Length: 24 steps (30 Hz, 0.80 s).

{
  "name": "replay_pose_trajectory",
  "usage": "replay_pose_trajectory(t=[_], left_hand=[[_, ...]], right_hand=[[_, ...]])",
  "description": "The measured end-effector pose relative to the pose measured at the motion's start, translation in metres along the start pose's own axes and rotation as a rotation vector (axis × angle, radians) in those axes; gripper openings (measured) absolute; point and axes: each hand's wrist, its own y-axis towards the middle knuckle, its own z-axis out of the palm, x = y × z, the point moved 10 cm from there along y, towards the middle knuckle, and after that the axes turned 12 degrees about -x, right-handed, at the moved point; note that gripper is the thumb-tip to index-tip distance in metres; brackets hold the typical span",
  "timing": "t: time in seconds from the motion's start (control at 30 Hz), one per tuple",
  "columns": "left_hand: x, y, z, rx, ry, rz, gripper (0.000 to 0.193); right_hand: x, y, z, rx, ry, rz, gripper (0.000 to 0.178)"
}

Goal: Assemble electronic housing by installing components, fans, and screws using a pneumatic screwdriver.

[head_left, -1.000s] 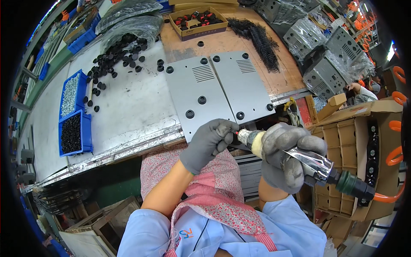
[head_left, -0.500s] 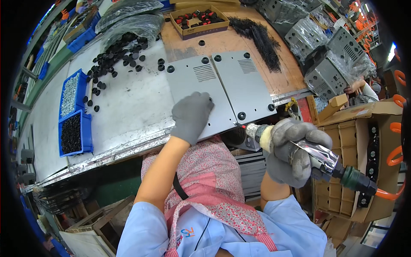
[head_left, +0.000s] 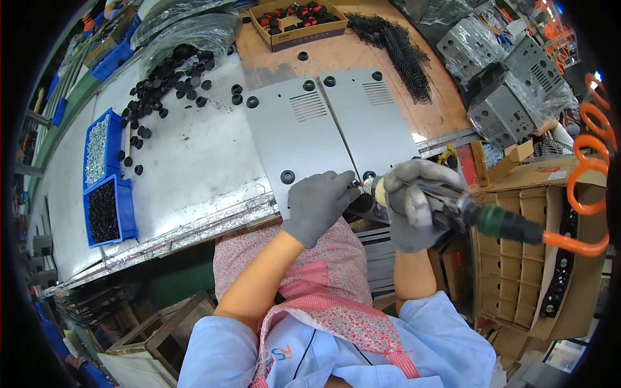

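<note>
My grey-gloved left hand (head_left: 321,205) is closed in a pinch at the near edge of the left grey metal panel (head_left: 294,142); something small and dark shows at its fingertips, too small to name. Against those fingertips is the tip of a power screwdriver (head_left: 453,208), which my gloved right hand (head_left: 417,204) grips. An orange coiled hose (head_left: 576,244) runs from its rear end. A second grey panel (head_left: 381,129) lies alongside the first. Both carry round black feet at corners, among them a rubber foot (head_left: 287,176) at the left panel's near left.
Blue bins of silver screws (head_left: 97,150) and black screws (head_left: 103,210) stand left, near loose black feet (head_left: 169,81). Behind the panels are a box of red-and-black parts (head_left: 299,39) and a black wire bundle (head_left: 404,58). Wrapped metal housings (head_left: 501,116) and a cardboard carton (head_left: 517,258) crowd the right.
My left hand has moved right and nearer to the screwdriver's tip, uncovering the foot on the left panel. The screwdriver has shifted slightly left and up, its tip now at my left fingertips.
</note>
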Motion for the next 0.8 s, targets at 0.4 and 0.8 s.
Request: replay_pose_trajectory(t=[0.4,0.8], left_hand=[[-0.003,-0.001,-0.008,-0.107,-0.001,0.054,0.022],[0.027,0.000,-0.014,-0.085,-0.814,-0.369,0.034]], right_hand=[[-0.042,0.006,0.007,-0.003,-0.031,0.186,0.033],[0.039,0.004,0.025,0.079,0.017,0.016,0.033]])
